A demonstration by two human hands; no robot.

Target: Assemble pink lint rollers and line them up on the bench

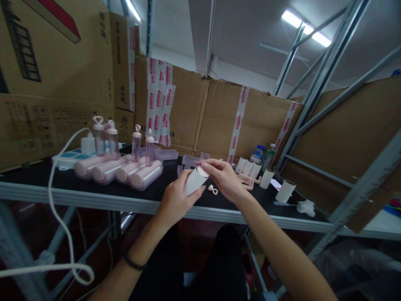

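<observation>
White tube in the left hand, above a black table.
Fingers wrap around it; the right hand touches its top, whether pinching I cannot tell. Pink loop nearby, pink cases left, upright tubes right.

I'm working in what is looking like small workshop. Black bench with metal edge is running across in front of my knees. Bare metal frame is rising at right. Cardboard sheets, striped with printed tape, are walling bench in; large printed carton is towering at left. Tube light is glowing overhead. Matching pink cases are lying in row; several white tubes are standing at right.
</observation>
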